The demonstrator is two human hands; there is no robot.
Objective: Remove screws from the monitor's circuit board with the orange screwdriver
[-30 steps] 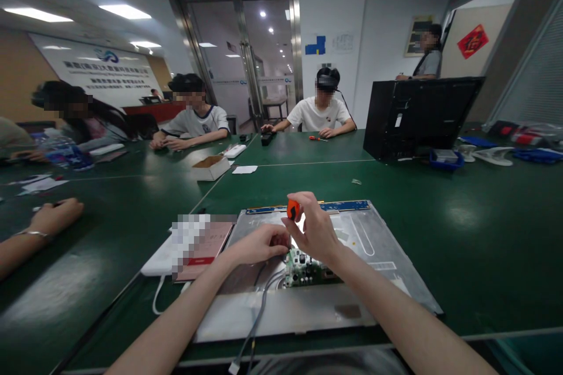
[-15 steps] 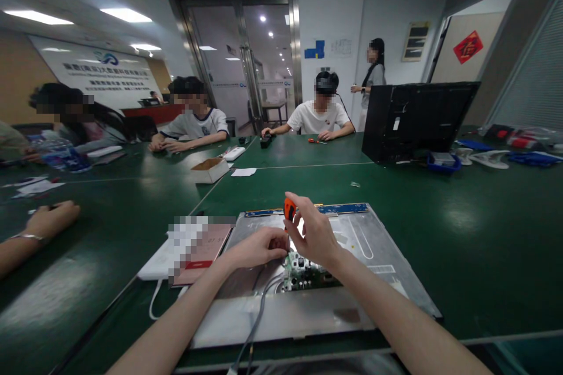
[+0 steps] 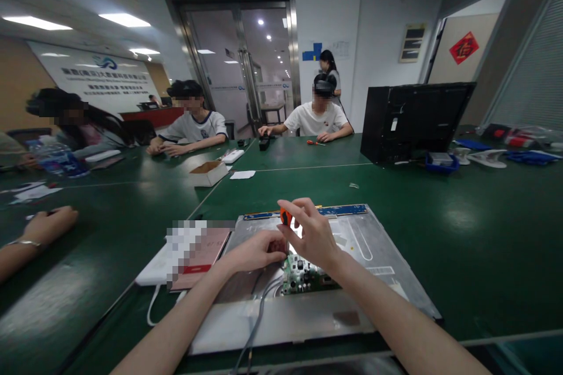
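Note:
In the head view my right hand (image 3: 314,234) grips the orange and black handle of a screwdriver (image 3: 286,217), which stands roughly upright. My left hand (image 3: 264,249) is closed close to the screwdriver's lower end, and anything pinched in its fingertips is hidden. Just below both hands lies a green circuit board (image 3: 301,276) on the back of a flat metal display panel (image 3: 387,252). Grey cables (image 3: 260,313) run from beside the board toward the table's front edge.
Left of the panel are a white device (image 3: 152,269) and a pinkish phone-like screen (image 3: 215,246). Another person's hand (image 3: 57,222) rests at far left. Beyond stand an open box (image 3: 209,174) and a black monitor (image 3: 413,120). Several people are around the green table (image 3: 475,246).
The screwdriver handle has turned slightly and its top leans a little left, as my right fingers shift on it. In the background, a standing person has moved left behind a seated one.

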